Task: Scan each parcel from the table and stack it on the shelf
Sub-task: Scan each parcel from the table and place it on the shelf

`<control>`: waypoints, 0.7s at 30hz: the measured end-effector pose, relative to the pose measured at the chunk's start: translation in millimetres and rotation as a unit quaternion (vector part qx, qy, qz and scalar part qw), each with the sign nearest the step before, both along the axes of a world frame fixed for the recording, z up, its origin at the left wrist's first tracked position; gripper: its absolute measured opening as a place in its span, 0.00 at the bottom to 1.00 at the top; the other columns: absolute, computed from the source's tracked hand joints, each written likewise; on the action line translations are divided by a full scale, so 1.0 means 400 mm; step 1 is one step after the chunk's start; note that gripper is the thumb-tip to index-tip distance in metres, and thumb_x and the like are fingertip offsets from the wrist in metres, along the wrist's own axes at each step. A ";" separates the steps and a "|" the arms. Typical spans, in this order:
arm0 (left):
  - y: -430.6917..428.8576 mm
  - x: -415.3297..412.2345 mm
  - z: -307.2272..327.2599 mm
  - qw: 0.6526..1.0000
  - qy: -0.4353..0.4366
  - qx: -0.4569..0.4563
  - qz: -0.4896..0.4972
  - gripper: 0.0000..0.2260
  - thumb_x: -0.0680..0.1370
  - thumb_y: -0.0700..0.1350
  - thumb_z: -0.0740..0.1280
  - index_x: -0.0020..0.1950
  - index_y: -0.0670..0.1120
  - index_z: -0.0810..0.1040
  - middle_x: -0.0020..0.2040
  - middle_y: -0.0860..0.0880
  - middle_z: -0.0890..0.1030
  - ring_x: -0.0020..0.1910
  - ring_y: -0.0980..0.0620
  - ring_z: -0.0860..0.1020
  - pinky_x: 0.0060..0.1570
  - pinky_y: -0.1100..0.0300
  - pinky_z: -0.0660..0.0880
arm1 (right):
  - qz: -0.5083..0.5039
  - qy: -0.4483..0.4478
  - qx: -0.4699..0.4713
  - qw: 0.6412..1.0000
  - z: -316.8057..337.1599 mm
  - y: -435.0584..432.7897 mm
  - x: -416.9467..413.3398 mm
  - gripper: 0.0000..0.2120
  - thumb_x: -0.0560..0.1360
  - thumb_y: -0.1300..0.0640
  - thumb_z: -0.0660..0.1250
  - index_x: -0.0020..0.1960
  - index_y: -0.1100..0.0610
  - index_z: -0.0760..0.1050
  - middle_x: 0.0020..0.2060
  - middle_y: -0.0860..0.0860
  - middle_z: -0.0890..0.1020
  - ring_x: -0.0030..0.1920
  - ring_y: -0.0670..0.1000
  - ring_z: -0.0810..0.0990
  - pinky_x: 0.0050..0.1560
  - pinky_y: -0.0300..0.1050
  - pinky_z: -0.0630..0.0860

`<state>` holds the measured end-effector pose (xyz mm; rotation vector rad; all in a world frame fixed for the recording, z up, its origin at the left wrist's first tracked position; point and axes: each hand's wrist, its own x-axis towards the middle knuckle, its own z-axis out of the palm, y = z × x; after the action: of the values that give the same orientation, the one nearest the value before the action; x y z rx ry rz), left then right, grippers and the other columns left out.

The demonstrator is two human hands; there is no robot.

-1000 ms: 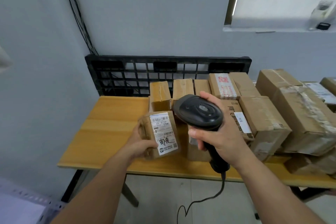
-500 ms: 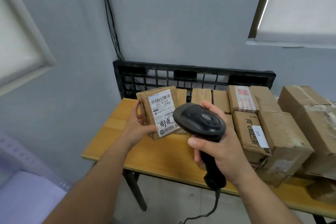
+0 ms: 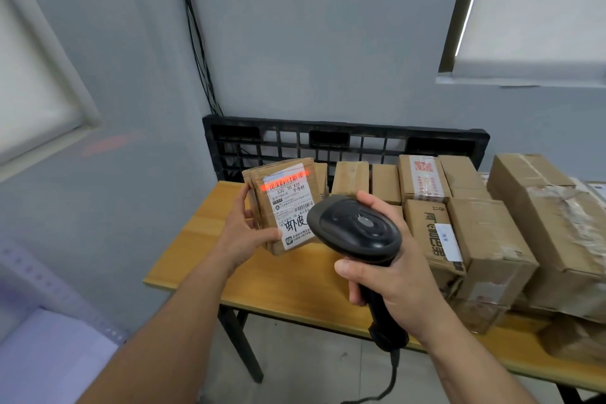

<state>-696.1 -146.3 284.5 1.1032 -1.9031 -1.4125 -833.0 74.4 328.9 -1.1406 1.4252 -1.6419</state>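
Observation:
My left hand [image 3: 244, 233] grips a small brown parcel [image 3: 282, 197] by its left edge and lower corner, held upright above the wooden table [image 3: 203, 259]. Its white label faces me, and a red scan line crosses the barcode at the label's top. My right hand [image 3: 393, 279] grips the handle of a black barcode scanner [image 3: 355, 229], whose head points at the parcel from the right and covers the label's lower right corner. The scanner's cable hangs down below my right hand.
Several cardboard parcels [image 3: 423, 180] crowd the table's middle and right, with larger boxes [image 3: 551, 223] at the far right. A black plastic pallet [image 3: 344, 141] leans on the wall behind. A pale shelf [image 3: 49, 344] edge shows at lower left. Cables run down the wall corner.
My left hand has lifted the parcel off the table and turned its label toward the scanner. A red scan line now lights the barcode. The view has swung left.

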 end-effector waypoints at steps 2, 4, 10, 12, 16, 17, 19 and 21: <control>0.013 -0.003 0.002 1.000 0.000 0.000 0.005 0.50 0.67 0.37 0.78 0.77 0.60 0.50 0.61 0.46 0.74 0.59 0.47 0.76 0.55 0.48 0.77 | 0.004 -0.002 -0.005 1.000 -0.001 0.009 -0.008 0.40 0.65 0.63 0.75 0.69 0.37 0.65 0.48 0.55 0.83 0.26 0.59 0.76 0.29 0.50 0.77; 0.028 -0.006 0.007 1.000 0.001 -0.001 0.007 0.50 0.67 0.37 0.77 0.77 0.60 0.50 0.60 0.46 0.74 0.58 0.48 0.76 0.54 0.49 0.77 | 0.011 -0.005 -0.012 1.000 -0.001 0.018 -0.016 0.40 0.65 0.63 0.75 0.69 0.37 0.65 0.49 0.56 0.83 0.26 0.59 0.76 0.29 0.52 0.77; 0.074 -0.002 0.023 0.999 0.007 -0.017 0.026 0.49 0.67 0.37 0.77 0.77 0.60 0.51 0.59 0.47 0.73 0.58 0.48 0.76 0.56 0.47 0.77 | 0.014 0.001 -0.022 1.000 0.003 0.042 -0.044 0.41 0.65 0.63 0.76 0.70 0.37 0.64 0.48 0.59 0.80 0.27 0.59 0.78 0.30 0.51 0.78; 0.088 0.005 0.028 0.999 0.015 -0.023 0.041 0.48 0.68 0.38 0.77 0.76 0.61 0.51 0.60 0.47 0.73 0.59 0.47 0.76 0.54 0.50 0.77 | 0.020 0.026 -0.023 0.999 0.010 0.053 -0.050 0.42 0.67 0.64 0.76 0.71 0.38 0.63 0.51 0.58 0.79 0.28 0.58 0.79 0.31 0.51 0.80; 0.125 0.029 0.043 0.995 0.040 -0.043 0.082 0.44 0.69 0.40 0.77 0.75 0.60 0.54 0.61 0.46 0.73 0.58 0.49 0.77 0.45 0.60 0.75 | 0.040 0.043 -0.040 0.997 0.019 0.061 -0.056 0.42 0.66 0.63 0.77 0.72 0.41 0.62 0.56 0.58 0.79 0.29 0.59 0.80 0.32 0.54 0.81; 0.137 0.038 0.051 0.993 0.046 -0.051 0.098 0.43 0.70 0.41 0.76 0.75 0.59 0.54 0.60 0.47 0.73 0.56 0.50 0.77 0.43 0.61 0.75 | 0.048 0.043 -0.046 0.997 0.021 0.060 -0.056 0.42 0.65 0.61 0.77 0.73 0.42 0.62 0.56 0.58 0.79 0.29 0.60 0.80 0.32 0.54 0.80; 0.163 0.061 0.072 0.987 0.053 -0.074 0.130 0.40 0.71 0.43 0.75 0.75 0.57 0.56 0.57 0.49 0.73 0.52 0.55 0.76 0.41 0.64 0.73 | 0.067 0.047 -0.058 0.995 0.025 0.053 -0.052 0.43 0.64 0.58 0.78 0.73 0.42 0.63 0.55 0.58 0.79 0.28 0.60 0.80 0.31 0.54 0.80; 0.184 0.091 0.097 0.980 0.063 -0.096 0.163 0.38 0.72 0.43 0.74 0.75 0.56 0.57 0.55 0.52 0.73 0.51 0.57 0.75 0.38 0.67 0.74 | 0.089 0.051 -0.066 0.993 0.032 0.042 -0.042 0.42 0.64 0.59 0.77 0.72 0.40 0.63 0.54 0.57 0.80 0.28 0.59 0.80 0.31 0.53 0.80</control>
<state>-659.6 -72.7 323.2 1.1406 -1.6424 -1.0677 -849.9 91.0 341.6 -1.4029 1.2505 -1.5896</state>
